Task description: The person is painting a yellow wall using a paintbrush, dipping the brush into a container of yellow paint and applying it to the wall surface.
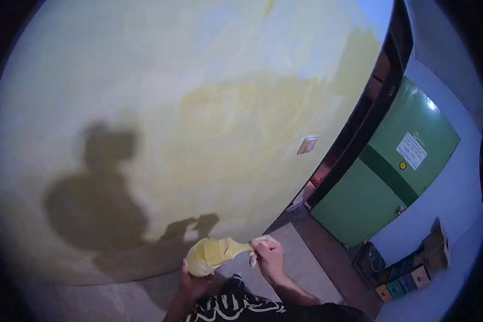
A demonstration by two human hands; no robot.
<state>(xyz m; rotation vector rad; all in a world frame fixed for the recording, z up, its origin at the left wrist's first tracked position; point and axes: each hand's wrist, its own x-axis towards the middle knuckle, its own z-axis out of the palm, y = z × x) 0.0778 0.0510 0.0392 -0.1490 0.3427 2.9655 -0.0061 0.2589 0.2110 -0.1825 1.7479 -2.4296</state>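
My left hand is wrapped round a rounded container of yellow paint, held low in front of my body. In my right hand is the handle of a wide paintbrush, coated in yellow. The brush lies sideways, its bristle end at the container's rim; whether it dips into the paint I cannot tell. A pale, crumpled bit of cloth or similar hangs at the right hand's fingers. Just ahead rises a large wall with patchy yellow paint over a paler ground, and shadows fall across it.
A small switch plate or socket sits on the wall. To the right, past a dark doorway edge, stands a green door bearing a paper sheet. Several boxes lie at the lower right on the floor.
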